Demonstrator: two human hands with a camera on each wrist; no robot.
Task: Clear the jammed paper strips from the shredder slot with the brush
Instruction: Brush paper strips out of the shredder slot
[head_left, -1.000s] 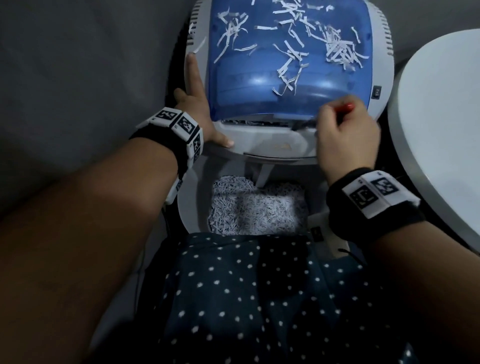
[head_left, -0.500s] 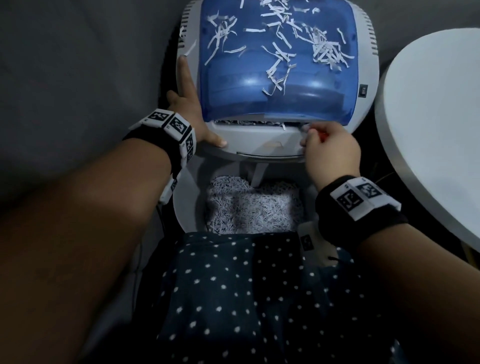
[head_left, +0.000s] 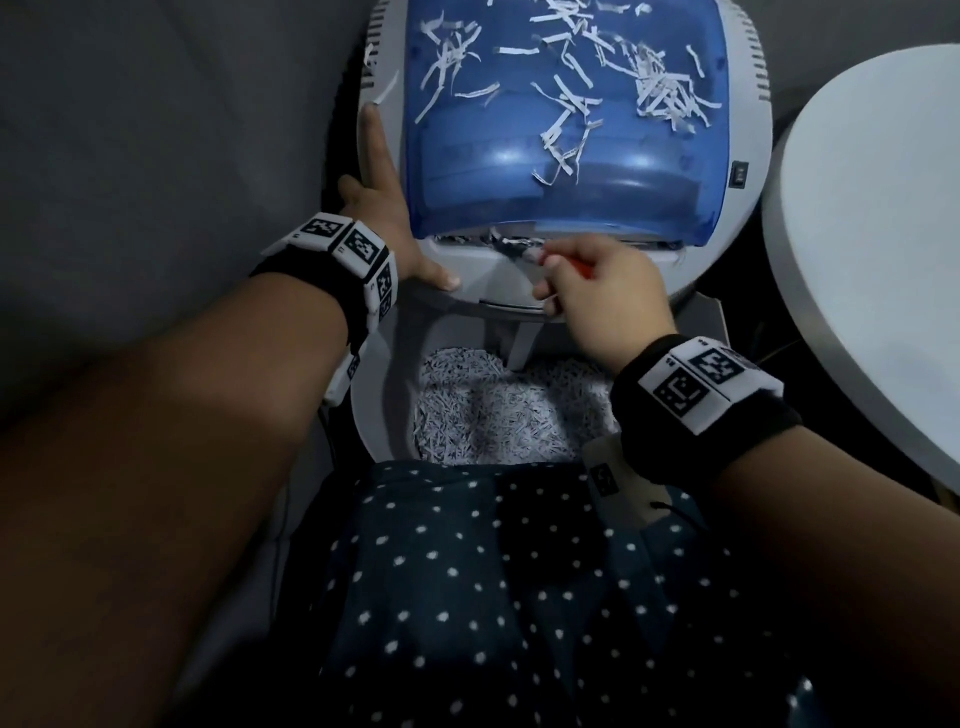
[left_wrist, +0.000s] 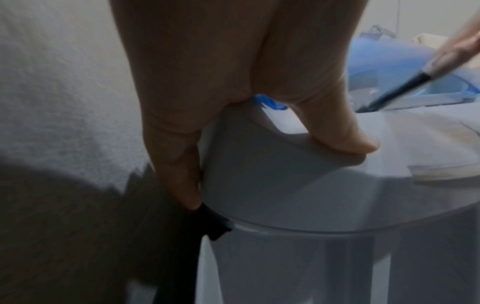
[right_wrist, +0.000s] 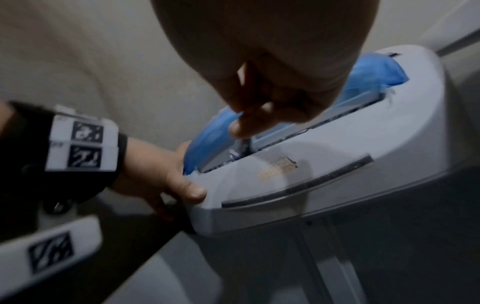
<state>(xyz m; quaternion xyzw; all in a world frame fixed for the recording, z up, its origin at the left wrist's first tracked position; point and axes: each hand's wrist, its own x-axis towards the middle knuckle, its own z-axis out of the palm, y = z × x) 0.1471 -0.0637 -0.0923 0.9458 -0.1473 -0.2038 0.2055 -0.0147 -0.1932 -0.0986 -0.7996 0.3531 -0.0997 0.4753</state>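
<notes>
A white shredder (head_left: 488, 283) with a blue cover (head_left: 467, 156) stands in front of me. Paper strips (head_left: 467, 240) fill its slot (right_wrist: 324, 121) under the cover's front edge. My right hand (head_left: 597, 286) grips a brush (head_left: 524, 253) with a red handle and silver ferrule. Its dark bristles (right_wrist: 245, 147) poke into the slot near the middle, also seen in the left wrist view as the brush (left_wrist: 405, 86). My left hand (head_left: 387, 228) holds the shredder's front left corner, thumb (left_wrist: 348, 139) on top, a finger down the side, the index finger straight along the cover.
Loose strips (head_left: 665, 93) lie scattered on the blue cover. Below the shredder head, the bin (head_left: 509, 410) holds a heap of shreds. A white round table (head_left: 872, 234) stands close on the right. Dark polka-dot cloth (head_left: 493, 597) covers my lap below.
My right hand has carried the brush leftward along the slot, from its right end to near the middle. The left hand has kept its hold on the corner.
</notes>
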